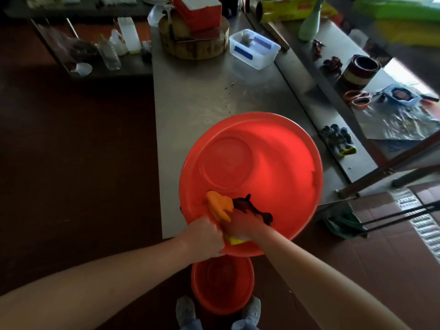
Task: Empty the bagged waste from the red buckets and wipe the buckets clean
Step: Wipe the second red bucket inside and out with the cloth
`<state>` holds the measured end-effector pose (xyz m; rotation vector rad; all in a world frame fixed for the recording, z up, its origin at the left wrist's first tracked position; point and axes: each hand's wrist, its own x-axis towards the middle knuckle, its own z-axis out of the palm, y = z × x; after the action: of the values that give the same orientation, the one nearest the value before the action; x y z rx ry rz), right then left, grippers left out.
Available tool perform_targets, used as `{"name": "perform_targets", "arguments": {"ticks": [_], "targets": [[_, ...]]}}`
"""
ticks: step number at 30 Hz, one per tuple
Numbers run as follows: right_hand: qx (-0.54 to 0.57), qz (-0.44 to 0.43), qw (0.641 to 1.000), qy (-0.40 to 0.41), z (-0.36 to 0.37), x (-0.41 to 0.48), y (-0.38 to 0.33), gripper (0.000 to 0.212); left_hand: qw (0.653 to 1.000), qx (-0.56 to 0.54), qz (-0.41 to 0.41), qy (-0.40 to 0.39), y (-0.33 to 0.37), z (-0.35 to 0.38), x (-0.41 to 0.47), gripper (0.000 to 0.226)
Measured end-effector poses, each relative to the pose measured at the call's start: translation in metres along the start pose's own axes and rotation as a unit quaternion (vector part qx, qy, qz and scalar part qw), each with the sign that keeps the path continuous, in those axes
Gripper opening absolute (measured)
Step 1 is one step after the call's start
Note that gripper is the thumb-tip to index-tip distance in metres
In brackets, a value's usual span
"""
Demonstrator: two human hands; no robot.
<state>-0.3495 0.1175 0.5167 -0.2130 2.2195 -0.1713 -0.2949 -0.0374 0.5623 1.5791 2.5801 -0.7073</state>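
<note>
No writing could be read: the red print on the yellow box (294,10) at the far right was blurred (as was the small label on the glove (339,140)).

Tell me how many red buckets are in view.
2. A large bucket sits tilted at the table's near edge; a smaller bucket stands on the floor below it. Others may be hidden.

A single wide-angle camera on the person's head looks forward and steeply down. It sits close over the counter's (202,96) near end; the long edges run away toward the frame's top. Both forearms enter from below, the left hand (204,236) and right hand (242,222) meeting at the near rim of the red bucket (262,163). Directly beneath, the floor (71,163) and shoes (185,306) show.
</note>
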Motion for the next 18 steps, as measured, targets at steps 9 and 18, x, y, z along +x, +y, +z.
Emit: {"name": "perform_targets", "arguments": {"ticks": [9, 18], "targets": [[-0.337, 0.069, 0.929, 0.140, -0.037, -0.027, 0.091, 0.051, 0.998, 0.025, -0.059, 0.007, 0.014, 0.012, -0.003, 0.046], [-0.022, 0.030, 0.996, 0.076, 0.033, -0.037, 0.008, 0.062, 0.998, 0.001, -0.059, 0.001, 0.014, 0.005, 0.003, 0.051]]}}
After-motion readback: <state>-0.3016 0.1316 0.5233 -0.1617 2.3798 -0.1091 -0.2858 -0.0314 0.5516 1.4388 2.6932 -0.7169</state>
